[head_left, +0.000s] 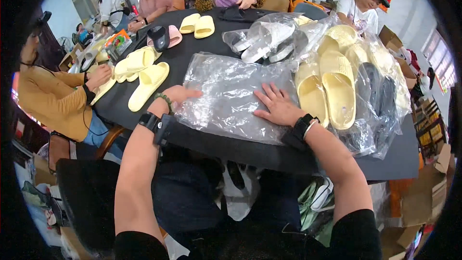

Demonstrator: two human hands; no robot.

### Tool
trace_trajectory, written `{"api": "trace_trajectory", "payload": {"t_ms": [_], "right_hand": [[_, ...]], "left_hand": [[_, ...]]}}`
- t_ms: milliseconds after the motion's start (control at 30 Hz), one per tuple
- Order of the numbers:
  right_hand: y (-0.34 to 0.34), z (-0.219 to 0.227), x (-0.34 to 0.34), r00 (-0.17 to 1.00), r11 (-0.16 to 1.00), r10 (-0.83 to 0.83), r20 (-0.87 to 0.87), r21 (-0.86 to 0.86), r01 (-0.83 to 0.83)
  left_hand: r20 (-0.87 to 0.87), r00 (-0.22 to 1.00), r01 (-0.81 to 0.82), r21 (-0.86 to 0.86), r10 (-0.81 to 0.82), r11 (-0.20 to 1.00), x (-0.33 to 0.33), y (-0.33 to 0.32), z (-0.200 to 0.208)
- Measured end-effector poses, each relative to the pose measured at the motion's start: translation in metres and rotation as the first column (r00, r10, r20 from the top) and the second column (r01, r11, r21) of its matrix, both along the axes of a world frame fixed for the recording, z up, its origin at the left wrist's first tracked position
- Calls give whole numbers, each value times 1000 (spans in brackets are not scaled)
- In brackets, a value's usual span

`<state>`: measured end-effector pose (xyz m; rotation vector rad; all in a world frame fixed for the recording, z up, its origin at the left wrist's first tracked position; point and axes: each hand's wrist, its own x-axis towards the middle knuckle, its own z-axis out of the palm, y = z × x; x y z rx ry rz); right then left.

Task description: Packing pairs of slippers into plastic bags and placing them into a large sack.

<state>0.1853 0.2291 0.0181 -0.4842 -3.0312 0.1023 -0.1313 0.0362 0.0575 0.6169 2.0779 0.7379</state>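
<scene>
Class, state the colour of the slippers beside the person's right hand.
Pale yellow slippers, seen in the head view.

A clear, crinkled plastic bag (228, 98) is spread flat on the dark table (390, 159), near its front edge. Dark contents are seen through it. It is pressed down at both ends.

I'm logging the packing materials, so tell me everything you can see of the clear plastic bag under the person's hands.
The clear plastic bag is thin, crinkled film, glossy with pale glare. It lies flat on the black table, near its front edge; whether anything is inside cannot be told. The left hand touches its left edge, and the right hand presses flat on its right part. Bagged yellow slippers sit beside it.
</scene>
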Motion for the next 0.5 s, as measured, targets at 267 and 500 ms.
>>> {"api": "trace_trajectory", "payload": {"t_ms": [267,500], "right_hand": [[-19,-9,9,999,998,48,2,-30,-48],[-47,-7,-6,987,977,155,-50,-141,-161]], "left_hand": [[-185,968,172,10,-168,985,23,-35,15],[-120,989,84,28,-80,996,-9,-82,-10]]}}
